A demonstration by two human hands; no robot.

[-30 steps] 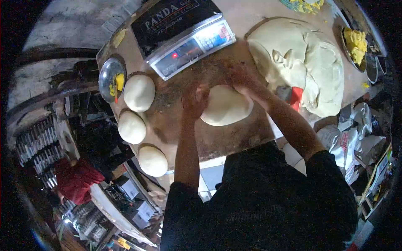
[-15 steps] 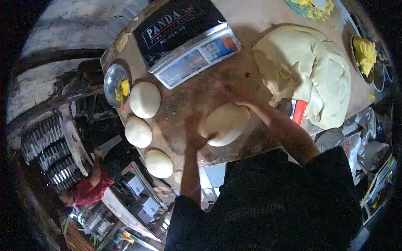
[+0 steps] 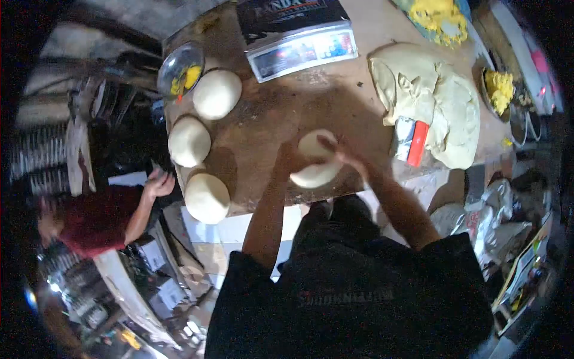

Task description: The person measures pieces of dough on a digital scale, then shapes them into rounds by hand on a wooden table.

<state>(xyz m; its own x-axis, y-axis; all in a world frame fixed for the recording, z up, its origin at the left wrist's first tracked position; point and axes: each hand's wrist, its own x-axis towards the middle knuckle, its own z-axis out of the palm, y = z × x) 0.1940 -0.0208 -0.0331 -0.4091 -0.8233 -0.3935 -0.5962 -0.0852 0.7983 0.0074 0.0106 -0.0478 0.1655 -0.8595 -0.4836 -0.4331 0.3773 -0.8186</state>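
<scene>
- Dough lies by the bench's near edge, apparently mid-shaping.
- Left hand at its left side; right hand now across its top, no longer beyond it.
- Hands blurred: cannot tell how wide.

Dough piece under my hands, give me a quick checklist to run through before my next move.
1. Right hand on the dough piece: ok, it lies across the top.
2. Left hand touching the piece: cannot tell, it is blurred at the piece's left side.
3. Piece evenly round: cannot tell, the hands cover part of it.
4. Three dough balls out of the way: ok, they sit along the left side of the table, clear of both hands.
5. Red-handled scraper clear of the hands: ok, it lies by the large dough mass.
6. Scale reading: cannot tell, the display is too blurred.
</scene>
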